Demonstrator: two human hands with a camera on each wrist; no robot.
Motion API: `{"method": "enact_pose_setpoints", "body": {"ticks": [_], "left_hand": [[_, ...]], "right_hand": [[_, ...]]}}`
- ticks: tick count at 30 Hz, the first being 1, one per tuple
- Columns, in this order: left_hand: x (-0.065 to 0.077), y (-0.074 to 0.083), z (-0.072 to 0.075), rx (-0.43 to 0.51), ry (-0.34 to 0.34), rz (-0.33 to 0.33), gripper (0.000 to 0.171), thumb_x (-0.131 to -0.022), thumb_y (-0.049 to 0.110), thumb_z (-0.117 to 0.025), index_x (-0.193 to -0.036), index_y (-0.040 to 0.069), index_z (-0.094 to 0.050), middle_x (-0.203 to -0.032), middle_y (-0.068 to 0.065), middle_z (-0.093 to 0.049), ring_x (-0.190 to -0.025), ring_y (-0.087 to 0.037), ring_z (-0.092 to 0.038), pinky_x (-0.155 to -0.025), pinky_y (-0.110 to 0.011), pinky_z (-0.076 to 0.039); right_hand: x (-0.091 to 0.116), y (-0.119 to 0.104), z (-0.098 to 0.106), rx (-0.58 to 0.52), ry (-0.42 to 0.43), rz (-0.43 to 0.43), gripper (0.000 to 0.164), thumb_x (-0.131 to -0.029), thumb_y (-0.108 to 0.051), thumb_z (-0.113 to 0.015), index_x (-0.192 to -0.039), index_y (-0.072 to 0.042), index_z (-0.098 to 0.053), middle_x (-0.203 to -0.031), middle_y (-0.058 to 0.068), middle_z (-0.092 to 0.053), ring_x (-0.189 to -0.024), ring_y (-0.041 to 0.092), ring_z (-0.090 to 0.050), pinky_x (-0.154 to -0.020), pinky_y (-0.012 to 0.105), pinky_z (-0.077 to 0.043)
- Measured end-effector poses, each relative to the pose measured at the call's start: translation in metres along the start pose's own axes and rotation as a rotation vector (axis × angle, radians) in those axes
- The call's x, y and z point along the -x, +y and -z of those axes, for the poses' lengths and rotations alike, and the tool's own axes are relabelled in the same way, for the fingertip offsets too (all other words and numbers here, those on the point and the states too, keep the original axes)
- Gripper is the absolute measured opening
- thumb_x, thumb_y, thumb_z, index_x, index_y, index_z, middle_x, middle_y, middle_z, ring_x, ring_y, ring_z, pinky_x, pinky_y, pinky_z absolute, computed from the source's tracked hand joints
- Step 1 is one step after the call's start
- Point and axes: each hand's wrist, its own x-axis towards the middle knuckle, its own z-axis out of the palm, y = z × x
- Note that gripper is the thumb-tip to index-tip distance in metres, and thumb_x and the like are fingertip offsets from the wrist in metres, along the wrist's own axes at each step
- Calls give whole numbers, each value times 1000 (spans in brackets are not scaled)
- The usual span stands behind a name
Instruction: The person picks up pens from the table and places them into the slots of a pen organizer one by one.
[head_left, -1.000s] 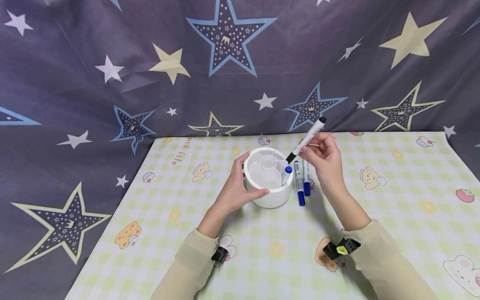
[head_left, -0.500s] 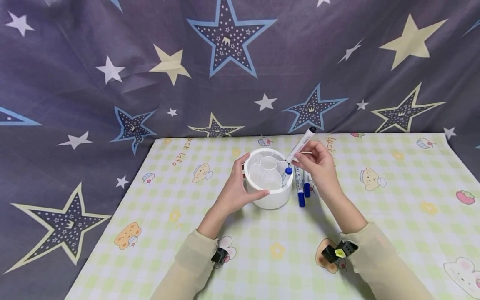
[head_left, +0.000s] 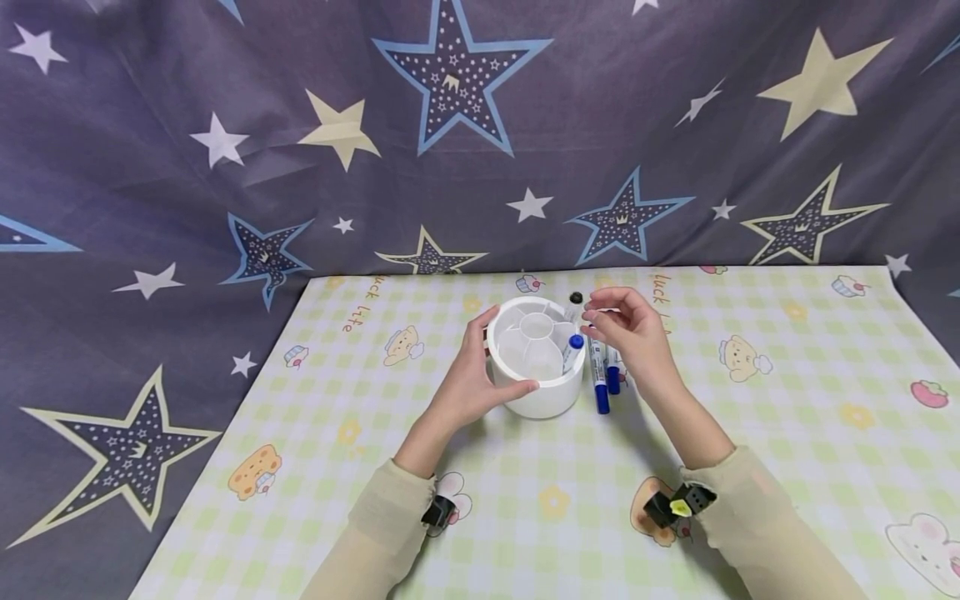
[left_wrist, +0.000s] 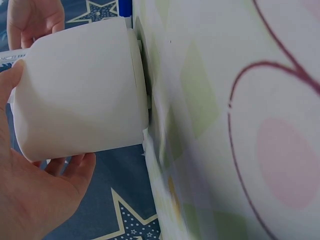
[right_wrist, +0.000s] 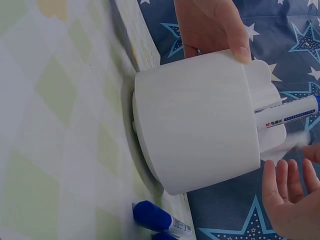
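A white round pen holder (head_left: 543,402) with clear inner compartments stands on the table. My left hand (head_left: 468,375) grips its left side, thumb along the near rim. In the right compartment leans a blue-capped marker (right_wrist: 286,114). Behind it a black-capped marker (head_left: 576,298) is in the same side of the holder; its body blurs in the right wrist view. Just right of the rim, my right hand (head_left: 637,333) has loosely bent fingers apart from that marker and holds nothing. Beneath it, a blue marker (head_left: 601,387) and another blue marker (head_left: 613,381) lie side by side.
A green-and-white checked tablecloth (head_left: 510,542) with cartoon prints covers the table. A dark star-patterned curtain (head_left: 480,192) hangs behind its far edge. Each sleeve carries a small black camera mount (head_left: 678,502) at the wrist.
My right hand has moved left and lowered the black-capped marker into the holder, then let go of it. The marker has dropped, leaving its cap near rim height. My left hand stays put.
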Motion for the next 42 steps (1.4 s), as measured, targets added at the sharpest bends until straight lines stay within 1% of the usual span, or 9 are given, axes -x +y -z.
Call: {"method": "enact_pose_setpoints", "body": {"ticks": [3,7,13,17,23,32,42], "left_hand": [[0,0,0,1,3,-1,112,-72,28,-90,-157,18,-18,-159,-6,-30,-133,-26,-48,-110,-45,-44],[0,0,0,7,3,0,112,-71,27,-90,-157,19,-18,-159,-6,-30,-132,-26,-48,-110,-45,-43],[0,0,0,3,3,-2,112,-72,28,-90,-157,19,-18,-159,-6,-30,-131,-27,-50,-110,-46,-43],[0,0,0,7,2,-3,111,-72,28,-90,-157,19,-18,-159,-7,-30,-133,-26,-48,-111,-46,-42],[0,1,0,9,3,-4,112,-71,28,-90,-157,19,-18,-159,-7,-30,-131,-28,-50,-111,-47,-42],[0,1,1,7,1,-2,111,-72,28,-89,-157,19,-18,-159,-8,-30,-131,-28,-50,-110,-47,-42],[1,3,2,30,-14,1,111,-73,27,-89,-157,20,-16,-159,-7,-28,-131,-28,-49,-111,-50,-41]], "right_hand": [[0,-1,0,13,-4,4,20,-98,3,-55,-118,1,-55,-104,-6,-63,-94,3,-65,-86,25,-58],[1,-1,2,2,-10,13,18,-97,3,-55,-115,0,-56,-103,-6,-64,-93,3,-66,-85,23,-59],[2,-1,7,-13,-20,19,18,-97,4,-56,-114,-2,-57,-101,-6,-65,-93,3,-66,-84,23,-59],[2,-1,10,-22,-17,27,18,-96,4,-57,-114,-1,-57,-101,-6,-65,-92,4,-66,-83,23,-59],[2,0,15,-24,-6,17,18,-96,2,-59,-114,1,-57,-102,-6,-66,-91,5,-67,-84,23,-59],[2,2,21,4,-7,1,16,-97,2,-56,-113,-2,-58,-101,-6,-66,-91,4,-67,-84,23,-59],[-1,4,27,-32,9,-40,15,-97,1,-57,-110,-8,-59,-97,-6,-67,-91,5,-67,-83,23,-59]]}}
